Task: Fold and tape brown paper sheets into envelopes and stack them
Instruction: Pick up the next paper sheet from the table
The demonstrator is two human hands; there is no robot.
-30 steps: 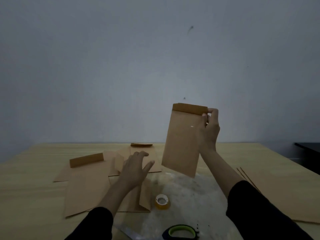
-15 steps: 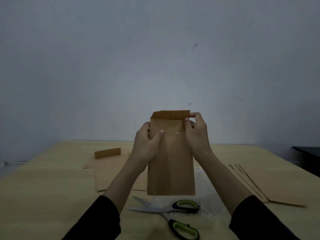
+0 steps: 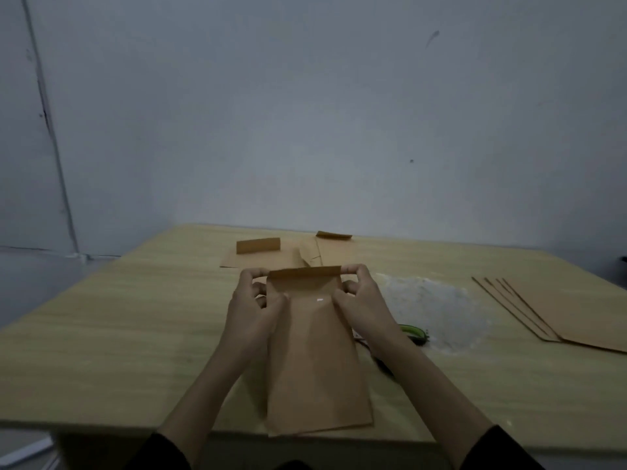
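1. envelope (image 3: 315,351) sits at view centre, long side running 12 to 6 o'clock, its low end over the near edge of the tabletop (image 3: 118,334); cannot tell if it touches the wood.
2. left hand (image 3: 252,310): narrow grip, fingers pinching the envelope's top corner at 10 o'clock.
3. right hand (image 3: 363,307): same narrow grip, pinching the top corner at 2 o'clock, thumb on the face just below.
4. flap (image 3: 305,271) runs between the two grips and stands up, not pressed flat.
5. step, my read: creasing the top flap down before stacking.
6. doing it well: keep both corners level so the crease is square, fold toward the body, then run the thumbs from the middle out to 9 and 3 o'clock. press lightly, since thin paper wrinkles.
7. a small bright glint on the face is likely tape; keep the fold clear of it.
8. finished envelopes (image 3: 268,256) lie at 12 o'clock, well apart, flaps raised; likely the stack spot.
9. flat sheets (image 3: 559,313) are fanned at 3 o'clock.
10. scissors (image 3: 414,334), green handle, at 4 o'clock just beside the right wrist, partly hidden.
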